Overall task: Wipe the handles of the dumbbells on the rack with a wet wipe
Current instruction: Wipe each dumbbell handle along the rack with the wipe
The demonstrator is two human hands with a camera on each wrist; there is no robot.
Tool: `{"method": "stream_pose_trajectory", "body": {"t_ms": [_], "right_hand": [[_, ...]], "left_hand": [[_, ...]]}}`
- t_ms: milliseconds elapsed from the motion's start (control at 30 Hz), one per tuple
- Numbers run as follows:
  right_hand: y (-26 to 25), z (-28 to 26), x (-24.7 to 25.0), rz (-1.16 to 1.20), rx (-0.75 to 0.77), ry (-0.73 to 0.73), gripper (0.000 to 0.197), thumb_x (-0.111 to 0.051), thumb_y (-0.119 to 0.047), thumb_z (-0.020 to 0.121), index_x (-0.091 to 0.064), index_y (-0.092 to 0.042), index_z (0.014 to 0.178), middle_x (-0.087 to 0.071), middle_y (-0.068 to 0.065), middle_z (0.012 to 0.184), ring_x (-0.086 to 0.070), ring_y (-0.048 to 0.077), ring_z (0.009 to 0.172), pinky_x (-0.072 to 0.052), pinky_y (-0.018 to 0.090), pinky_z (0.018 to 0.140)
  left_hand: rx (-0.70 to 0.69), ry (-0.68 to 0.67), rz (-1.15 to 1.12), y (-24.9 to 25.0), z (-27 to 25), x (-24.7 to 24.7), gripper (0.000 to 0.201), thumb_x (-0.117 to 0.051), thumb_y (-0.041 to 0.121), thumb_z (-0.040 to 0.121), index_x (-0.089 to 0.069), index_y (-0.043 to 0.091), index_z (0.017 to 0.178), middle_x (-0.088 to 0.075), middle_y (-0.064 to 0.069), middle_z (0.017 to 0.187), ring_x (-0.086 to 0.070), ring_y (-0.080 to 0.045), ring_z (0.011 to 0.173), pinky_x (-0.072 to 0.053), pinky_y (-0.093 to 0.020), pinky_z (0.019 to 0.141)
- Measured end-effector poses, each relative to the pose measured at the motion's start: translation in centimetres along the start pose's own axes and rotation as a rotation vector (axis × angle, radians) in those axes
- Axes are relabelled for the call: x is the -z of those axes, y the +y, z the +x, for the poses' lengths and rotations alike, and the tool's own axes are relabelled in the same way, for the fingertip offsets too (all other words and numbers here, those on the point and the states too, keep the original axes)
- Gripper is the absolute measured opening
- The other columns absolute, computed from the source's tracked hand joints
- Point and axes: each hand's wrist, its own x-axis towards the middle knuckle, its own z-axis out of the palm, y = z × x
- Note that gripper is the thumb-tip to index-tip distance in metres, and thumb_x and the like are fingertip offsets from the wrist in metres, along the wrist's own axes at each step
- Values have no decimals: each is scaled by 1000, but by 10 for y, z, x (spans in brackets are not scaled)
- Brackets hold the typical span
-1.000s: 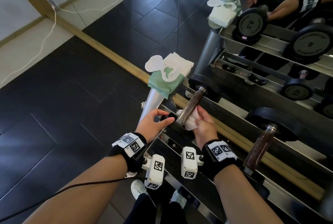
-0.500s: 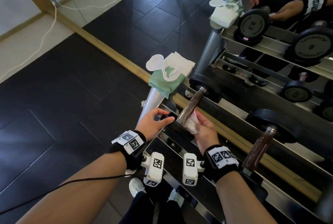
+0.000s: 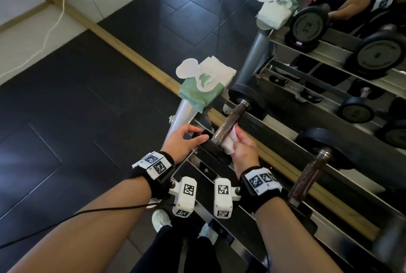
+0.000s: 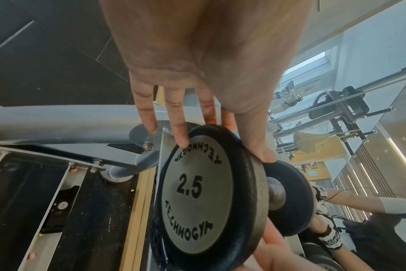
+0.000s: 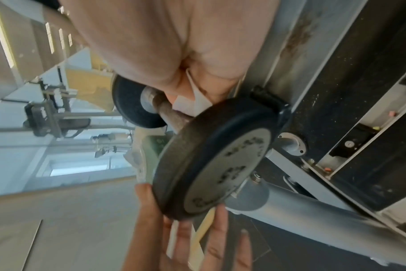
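A 2.5 dumbbell lies at the left end of the rack [image 3: 248, 224], its rusty handle [image 3: 229, 120] pointing away from me. My left hand [image 3: 185, 141] grips the rim of the near end plate [image 4: 197, 192], thumb on one side and fingers on the other. My right hand [image 3: 242, 151] pinches a white wet wipe [image 3: 228, 144] against the handle's near end, next to that plate. In the right wrist view the wipe [image 5: 194, 99] shows between my palm and the handle [image 5: 172, 114]. The far plate [image 3: 247, 99] sits toward the mirror.
An open green wet wipe pack [image 3: 201, 90] rests on top of the rack's left post. A second dumbbell [image 3: 307, 177] lies further right on the same shelf. A mirror behind the rack reflects it all. Dark floor tiles [image 3: 77, 108] spread to the left.
My right hand has closed tighter round the handle's near end, and the wipe looks more bunched than a second ago. The left hand keeps its hold on the plate.
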Motion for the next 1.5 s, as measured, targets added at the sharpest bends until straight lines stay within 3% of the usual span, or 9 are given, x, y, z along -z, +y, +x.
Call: {"method": "stream_pose_trajectory", "body": {"t_ms": [133,267,500,633,900,1100,1267,1433,1500], "right_hand": [[-9,-3,11,-48,-16,28,43,-44,8,93,-68,-14,122,-71,12,115,-69,24,104,-56,33,89],[-31,14,7,128,2,109,46,-41,16,91,-72,-17,97,-74,13,98,-73,24,84,-58,32,77],[-21,10,1,-13,27,107,40,-49,-1,97,-77,-28,88,-71,8,116,-68,25,105,-51,37,99],[-10,-5,9,-114,13,-31,38,-50,-8,99,-77,-35,103,-75,-6,103,-72,5,89,-55,14,69],[-48,16,9,0,85,105,34,-52,0,97,-73,-21,111,-66,13,125,-61,31,117,-45,38,107],[-22,-1,0,-209,107,-14,41,-49,-13,99,-68,-42,122,-61,-14,126,-64,1,96,-53,10,73],[2,-20,7,-393,86,-133,24,-54,-32,101,-71,-40,115,-66,1,128,-59,21,121,-42,43,111],[-30,-17,28,-400,118,-211,25,-61,-13,95,-79,-30,98,-74,-1,107,-71,7,97,-54,13,80],[-41,-9,31,-341,199,-65,35,-54,-8,95,-73,-27,116,-67,-6,112,-66,8,100,-49,14,83]], "left_hand": [[6,4,-20,3,0,0,33,-80,42,75,-68,26,100,-64,4,113,-67,-22,99,-54,-37,94],[-3,1,16,5,-2,1,31,-79,41,77,-68,25,102,-63,9,111,-62,-1,86,-44,0,65],[-6,-1,-36,6,-6,-1,54,-75,62,59,-68,27,100,-65,0,112,-67,-27,99,-53,-47,95],[-3,0,-42,4,-3,0,59,-74,67,53,-68,30,98,-66,3,110,-67,-26,100,-54,-47,94],[4,-9,29,5,-4,2,40,-75,58,69,-66,35,100,-61,11,117,-68,-16,93,-54,-36,89],[6,-14,3,7,-4,3,45,-74,59,65,-66,32,101,-62,14,109,-69,-22,94,-55,-36,88],[-6,-10,-23,7,-2,2,40,-78,49,71,-68,26,102,-65,6,111,-67,-20,100,-52,-44,97],[-2,-3,18,6,-3,2,35,-77,50,75,-67,30,102,-65,6,109,-69,-21,93,-55,-37,90],[-2,-4,38,5,-3,2,33,-76,50,77,-66,32,102,-65,8,106,-70,-22,91,-56,-36,87]]}}
